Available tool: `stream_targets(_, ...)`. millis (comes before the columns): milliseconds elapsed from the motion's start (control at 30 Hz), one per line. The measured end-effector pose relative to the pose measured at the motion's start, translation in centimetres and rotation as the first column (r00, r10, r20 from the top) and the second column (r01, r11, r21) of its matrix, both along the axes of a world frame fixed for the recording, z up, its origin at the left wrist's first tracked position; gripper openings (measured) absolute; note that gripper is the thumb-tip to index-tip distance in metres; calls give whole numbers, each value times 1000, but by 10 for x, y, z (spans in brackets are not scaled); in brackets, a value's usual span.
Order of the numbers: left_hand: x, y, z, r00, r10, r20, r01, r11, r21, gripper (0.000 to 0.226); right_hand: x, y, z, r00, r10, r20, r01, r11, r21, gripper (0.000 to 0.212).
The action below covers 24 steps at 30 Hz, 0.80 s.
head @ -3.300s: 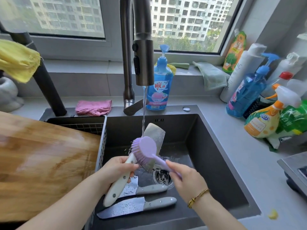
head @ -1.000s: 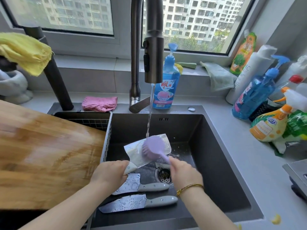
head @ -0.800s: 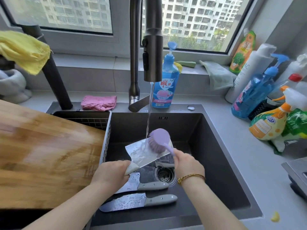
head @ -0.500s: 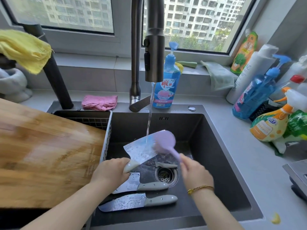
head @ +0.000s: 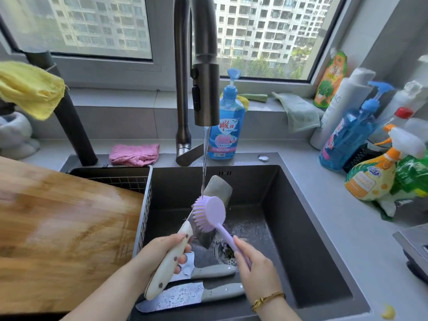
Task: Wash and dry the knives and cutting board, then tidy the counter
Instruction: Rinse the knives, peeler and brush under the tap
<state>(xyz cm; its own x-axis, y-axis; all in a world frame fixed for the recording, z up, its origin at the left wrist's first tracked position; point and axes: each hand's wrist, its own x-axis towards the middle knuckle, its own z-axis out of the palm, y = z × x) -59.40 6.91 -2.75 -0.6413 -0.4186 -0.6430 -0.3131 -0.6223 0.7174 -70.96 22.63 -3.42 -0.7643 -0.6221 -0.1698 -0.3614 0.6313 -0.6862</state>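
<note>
Grips the cream handle of a cleaver (head: 218,188) in the left hand (head: 162,253), fingers curled round it, blade tilted up and away into the thin water stream (head: 205,158) from the faucet (head: 205,89). Pinches the stem of a lilac dish brush (head: 214,213) in the right hand (head: 257,267), bristles turned left against the blade just above the left fingertips. Holds the two hands apart, with the drain (head: 225,251) showing between them. Just below both hands, on the floor of the dark sink (head: 301,228): two wet grey-handled knives, one (head: 210,271) partly under the left hand, the other (head: 185,296) nearer, between the wrists, blades pointing left. Left of the left forearm: wooden cutting board (head: 58,228), its right edge meeting a wire basket (head: 143,218). Beyond the hands, on the counter behind the sink: pink cloth (head: 134,155) and blue dish soap bottle (head: 225,133). Far right of the right hand: cluster of spray bottles (head: 370,179). On the right wrist: gold bracelet (head: 266,300).
</note>
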Motion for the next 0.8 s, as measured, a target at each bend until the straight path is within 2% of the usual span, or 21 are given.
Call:
stream_targets(100, 3, -1, -2, 997, -12, -74, 21, 992, 122, 25, -19, -11, 8, 998, -66, -25, 66, 998, 0, 34)
stream_targets(200, 4, 4, 0, 995, -54, -90, 67, 985, 158, 26, -33, -16, 17, 986, -168, 18, 168, 985, -26, 35)
stream_targets(300, 5, 3, 0, 995, -17, -94, 34, 982, 184, 26, -5, -7, 18, 998, 49, -50, -48, 998, 37, 35)
stream_targets(367, 9, 0, -3, 995, 28, -93, -8, 979, 203, 26, 7, -4, 17, 991, 115, -70, -112, 992, 56, 34)
stream_targets(433, 12, 1, -5, 994, 30, -104, -7, 977, 215, 28, -10, -10, 12, 997, 60, -53, -57, 996, 73, 33)
stream_targets(533, 12, 9, -6, 994, -11, -105, 33, 976, 214, 28, -29, -13, 12, 992, -127, 12, 126, 990, 60, 33)
stream_targets(700, 9, 4, -7, 992, 57, -109, -28, 968, 250, 27, 6, 0, 6, 991, 130, 5, -130, 991, 16, 34)
stream_targets(800, 10, 4, -9, 993, 56, -103, -29, 968, 248, 29, -13, -11, 2, 999, 45, 16, -46, 998, 48, 33)
